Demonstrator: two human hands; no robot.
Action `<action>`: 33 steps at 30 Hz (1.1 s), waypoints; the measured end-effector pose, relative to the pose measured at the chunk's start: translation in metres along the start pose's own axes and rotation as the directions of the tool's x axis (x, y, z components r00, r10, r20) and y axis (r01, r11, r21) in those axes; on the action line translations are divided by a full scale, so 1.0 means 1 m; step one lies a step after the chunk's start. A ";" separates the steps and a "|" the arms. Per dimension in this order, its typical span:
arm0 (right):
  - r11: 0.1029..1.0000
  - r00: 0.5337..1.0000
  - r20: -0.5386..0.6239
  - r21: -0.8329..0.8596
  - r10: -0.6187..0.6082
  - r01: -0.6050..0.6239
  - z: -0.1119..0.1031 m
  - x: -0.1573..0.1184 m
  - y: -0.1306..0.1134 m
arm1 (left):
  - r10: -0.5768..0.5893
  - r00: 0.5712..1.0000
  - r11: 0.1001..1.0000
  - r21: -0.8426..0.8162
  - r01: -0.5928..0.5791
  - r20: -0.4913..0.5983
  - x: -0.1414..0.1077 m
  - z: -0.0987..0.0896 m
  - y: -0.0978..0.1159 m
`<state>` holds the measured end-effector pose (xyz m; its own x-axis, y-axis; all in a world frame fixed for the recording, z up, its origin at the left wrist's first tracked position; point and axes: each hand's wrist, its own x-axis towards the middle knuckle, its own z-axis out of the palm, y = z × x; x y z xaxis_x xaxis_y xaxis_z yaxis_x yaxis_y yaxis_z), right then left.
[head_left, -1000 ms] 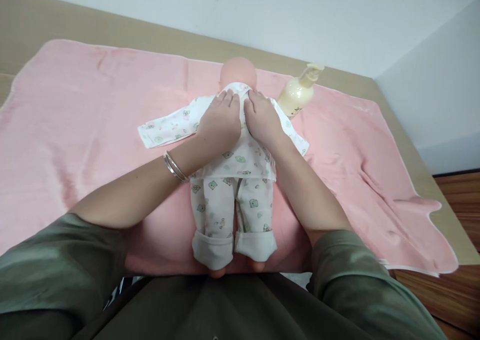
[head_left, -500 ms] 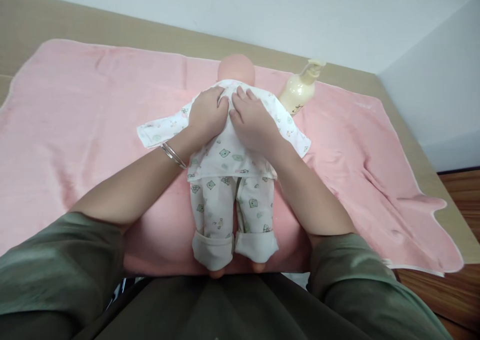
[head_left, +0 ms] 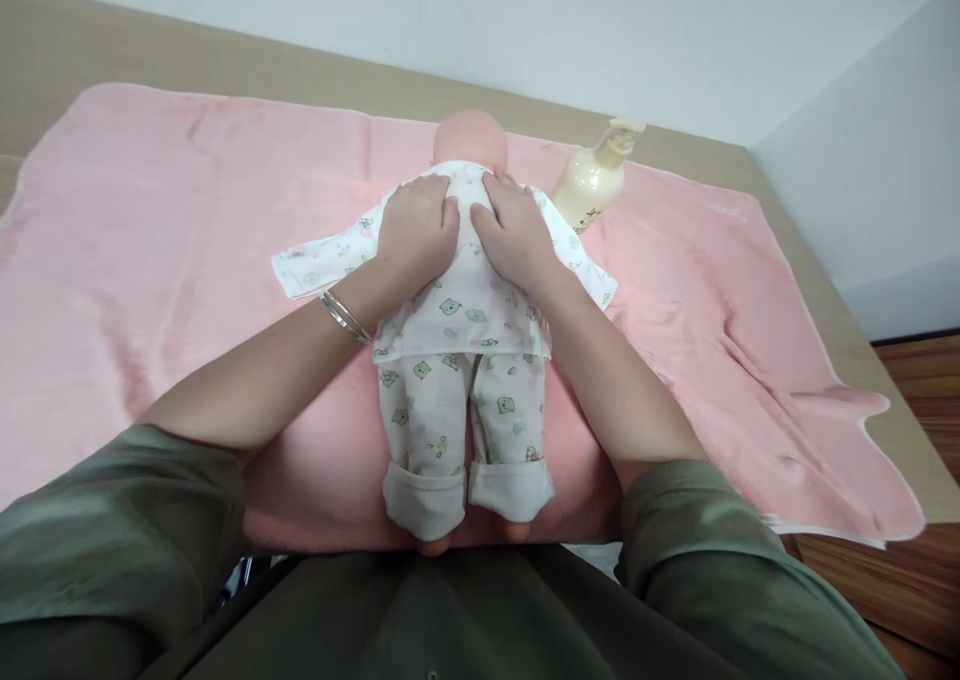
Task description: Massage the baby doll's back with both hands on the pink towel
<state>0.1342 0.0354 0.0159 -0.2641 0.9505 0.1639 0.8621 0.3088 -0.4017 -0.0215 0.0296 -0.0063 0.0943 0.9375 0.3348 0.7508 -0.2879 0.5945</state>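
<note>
A baby doll [head_left: 471, 140] lies stretched out in front of me, its bald head away from me and no face showing. It wears a white printed top [head_left: 461, 310] and matching trousers [head_left: 427, 410] with rolled cuffs. My left hand [head_left: 420, 222] rests flat on the left side of the doll's upper body, fingers extended and thumb toward the middle. On the other side, my right hand [head_left: 517, 230] lies on the top near the shoulder, its fingers stretched toward the head. A strip of printed cloth shows between my thumbs.
Beneath the doll a pink blanket [head_left: 187, 200] covers much of the wooden table [head_left: 225, 60]. A cream pump bottle [head_left: 592, 185] stands to the right of the doll's shoulder. White walls [head_left: 525, 30] border the back and right.
My right hand has shifted slightly, and its thumb now stands farther apart from the fingers. The left hand stays in nearly the same place. The doll lies as before.
</note>
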 end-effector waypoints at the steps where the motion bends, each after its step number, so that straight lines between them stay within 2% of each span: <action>1: 1.000 1.000 0.006 0.017 -0.006 0.006 0.000 0.001 0.003 | 0.012 1.000 1.000 0.027 -0.012 0.014 -0.004 -0.001 0.005; 5: 0.997 1.000 0.000 0.074 -0.028 0.028 -0.001 0.004 0.011 | 0.102 0.995 0.991 0.084 -0.103 0.014 -0.026 0.003 0.027; 8: 0.998 1.000 0.001 0.061 -0.020 0.020 -0.003 0.002 0.008 | 0.138 0.990 0.988 0.069 -0.138 0.007 -0.030 0.007 0.031; 13: 0.998 0.999 0.050 -0.057 0.012 -0.010 -0.006 -0.016 -0.017 | 0.063 0.997 0.998 -0.018 -0.064 -0.041 -0.007 0.006 0.004; 17: 0.989 0.996 0.016 -0.123 -0.086 0.087 0.002 -0.036 -0.038 | -0.095 0.994 0.993 -0.080 0.090 -0.059 0.007 0.000 -0.013; 19: 0.985 0.992 0.008 -0.114 -0.129 0.129 0.006 -0.038 -0.038 | -0.121 0.992 0.989 -0.088 0.117 -0.040 0.009 -0.002 -0.014; 23: 0.996 0.995 0.053 -0.045 -0.080 0.083 0.004 -0.019 -0.021 | -0.069 0.998 0.994 -0.086 0.069 -0.004 0.004 -0.006 -0.004; 27: 1.000 0.999 0.021 0.000 0.028 -0.028 -0.001 0.000 -0.002 | -0.003 1.000 1.000 -0.024 0.003 0.002 -0.008 -0.005 0.011; 30: 0.998 0.999 -0.015 0.029 0.049 -0.048 0.000 0.002 0.004 | 0.091 0.996 0.995 0.031 -0.090 -0.023 -0.017 0.001 0.017; 33: 0.998 0.997 -0.038 0.013 0.069 -0.068 0.001 -0.003 -0.002 | 0.129 0.991 0.990 0.054 -0.126 -0.044 -0.017 0.006 0.013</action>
<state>0.1333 0.0320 0.0155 -0.1875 0.9674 0.1702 0.8725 0.2436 -0.4235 -0.0097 0.0113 -0.0090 0.1613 0.8830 0.4407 0.7671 -0.3931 0.5069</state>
